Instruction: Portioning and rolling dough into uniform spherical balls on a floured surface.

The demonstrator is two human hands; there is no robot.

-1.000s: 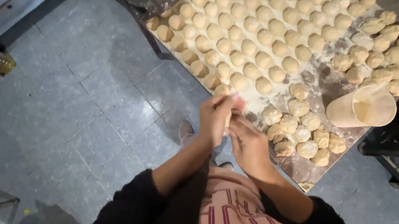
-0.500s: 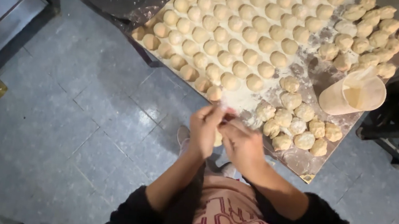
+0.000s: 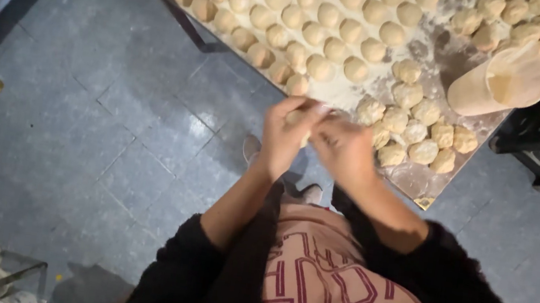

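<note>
A: What changed?
B: Both hands have lifted nearer the table edge; left hand and right hand still cup a small pale round dough piece, so shaping goes on
A: Its look?
B: Mostly hidden, smooth; floured wooden table at one o'clock

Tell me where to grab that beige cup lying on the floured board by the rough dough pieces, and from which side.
Judging by its pose, take the beige cup around its side wall, near the middle. It lies tipped over, mouth toward the board's right edge, so come from above with fingers spanning the wall. The rough dough pieces crowd its lower left; the upper side looks freer.
</note>
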